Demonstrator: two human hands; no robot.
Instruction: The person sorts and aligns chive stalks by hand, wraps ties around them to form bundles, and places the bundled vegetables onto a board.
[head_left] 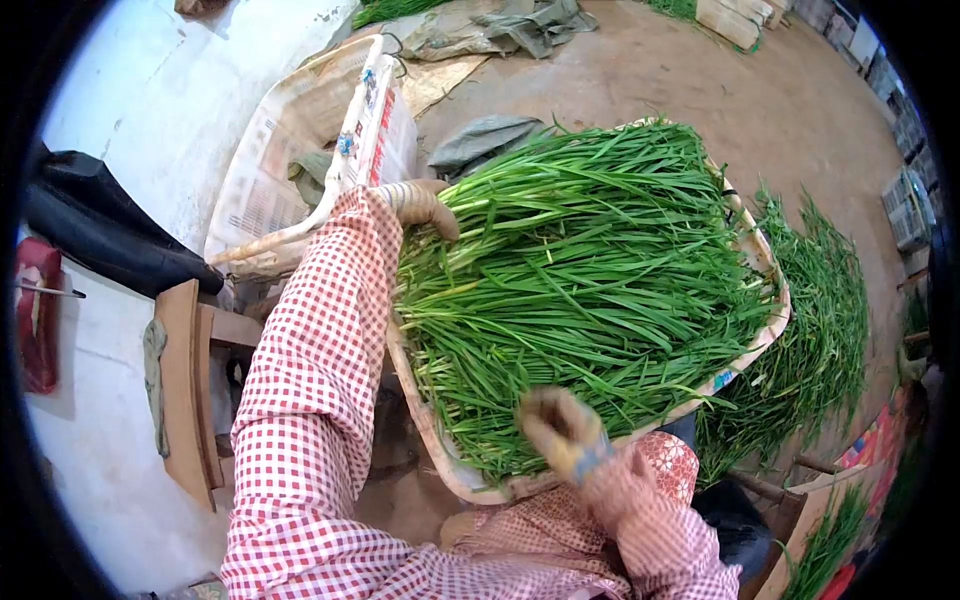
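Long green garlic chives (580,250) lie heaped in a white plastic crate (455,478) in front of me, with their pale stem ends toward the left. My left hand (425,207), in a dirty work glove, is at the upper left of the heap. Its fingers curl down over the stem ends there, closed on them; the fingertips are partly hidden. My right hand (562,432), also gloved, is over the near side of the chives by the crate's front rim. It is blurred by motion, its fingers look bent, and nothing shows clearly in it.
An upright white crate (300,140) stands on the left against the wall. Loose greens (815,320) are piled on the floor to the right. Grey-green cloth (485,140) lies beyond the crate. Black boots (100,215) and cardboard (183,400) are at the left.
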